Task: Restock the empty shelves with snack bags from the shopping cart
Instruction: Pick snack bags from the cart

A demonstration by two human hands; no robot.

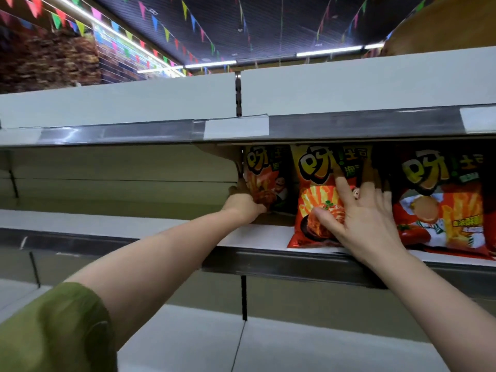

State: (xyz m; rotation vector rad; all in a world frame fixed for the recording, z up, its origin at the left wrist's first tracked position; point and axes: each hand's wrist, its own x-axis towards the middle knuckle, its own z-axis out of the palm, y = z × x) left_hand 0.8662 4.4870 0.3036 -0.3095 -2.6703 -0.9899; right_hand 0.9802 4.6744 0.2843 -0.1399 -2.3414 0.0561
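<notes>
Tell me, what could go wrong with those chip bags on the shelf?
The middle bag stands at the front edge of the shelf, so it might tip off once the right hand lets go. That hand presses flat on it and could crush the chips. The left hand grips the left bag low down, so it may flop.

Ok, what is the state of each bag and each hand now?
left bag: upright, set back, held at its bottom.
middle bag: upright at the shelf front, pressed.
right bag: upright, beside middle bag.
left hand: grips left bag.
right hand: open, fingers spread on middle bag.
</notes>
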